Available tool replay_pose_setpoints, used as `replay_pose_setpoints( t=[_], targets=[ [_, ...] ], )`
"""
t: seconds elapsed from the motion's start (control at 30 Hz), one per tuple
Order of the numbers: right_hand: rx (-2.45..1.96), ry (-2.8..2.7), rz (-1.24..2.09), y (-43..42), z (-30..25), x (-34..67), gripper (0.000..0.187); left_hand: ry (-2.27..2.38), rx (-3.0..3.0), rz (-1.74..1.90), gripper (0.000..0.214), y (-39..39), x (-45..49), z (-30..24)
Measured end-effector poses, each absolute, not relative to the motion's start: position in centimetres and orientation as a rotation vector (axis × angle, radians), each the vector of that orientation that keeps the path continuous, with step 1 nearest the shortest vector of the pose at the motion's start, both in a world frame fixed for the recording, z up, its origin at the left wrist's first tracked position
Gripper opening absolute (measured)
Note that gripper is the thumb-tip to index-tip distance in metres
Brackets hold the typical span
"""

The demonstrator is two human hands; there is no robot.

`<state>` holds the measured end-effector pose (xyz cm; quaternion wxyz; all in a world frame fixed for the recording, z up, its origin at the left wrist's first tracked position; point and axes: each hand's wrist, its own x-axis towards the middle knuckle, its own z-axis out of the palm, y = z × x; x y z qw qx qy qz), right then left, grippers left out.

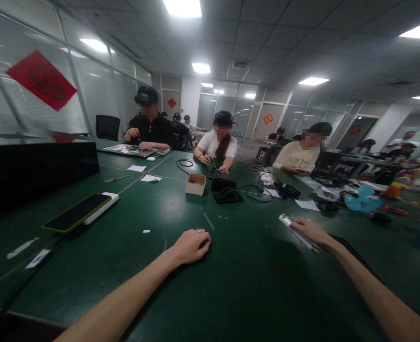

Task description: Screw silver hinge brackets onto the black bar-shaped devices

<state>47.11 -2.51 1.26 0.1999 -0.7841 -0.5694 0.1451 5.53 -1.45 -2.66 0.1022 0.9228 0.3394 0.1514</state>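
White slim object [301,237] noted on worktop [245,270], right of centre. Right hand [311,231] laid over it; whether fingers are closed cannot be told. Left hand [191,247] rested apart, fingers curled, contents hidden. Object best steadied at both ends.

white object [300,236] | slim, long | lying aslant on green table [245,280] | partly hidden under right hand [311,232]
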Motion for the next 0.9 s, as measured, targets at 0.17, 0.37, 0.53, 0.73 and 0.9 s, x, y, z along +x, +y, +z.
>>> replay_pose_setpoints(
  t=[0.17, 0.37, 0.53, 0.73, 0.9],
  targets=[
    [-2.047, -2.008, 0.568, -4.3, 0.9, 37.9, 0.03, 1.001, 2.691, 0.483, 0.016, -1.7, 5.5, -2.4],
    [-1.869, -2.15, 0.607, -7.3, 0.5, 26.8, 0.02, 0.977, 2.706, 0.51, 0.02, -1.9, 5.4, -2.3],
    [-1.789, -2.154, 0.64, -7.6, 0.6, 24.1, 0.032, 1.004, 2.753, 0.463, 0.014, -1.6, 5.5, -2.5],
    [-1.593, -2.09, 0.397, -7.0, -1.1, 26.5, 0.017, 1.038, 2.761, 0.467, 0.016, -1.4, 5.5, -2.8],
    [-1.426, -2.193, 0.413, -6.9, -2.7, 27.9, 0.014, 1.003, 2.739, 0.53, 0.014, -1.5, 5.6, -2.7]
  ],
)
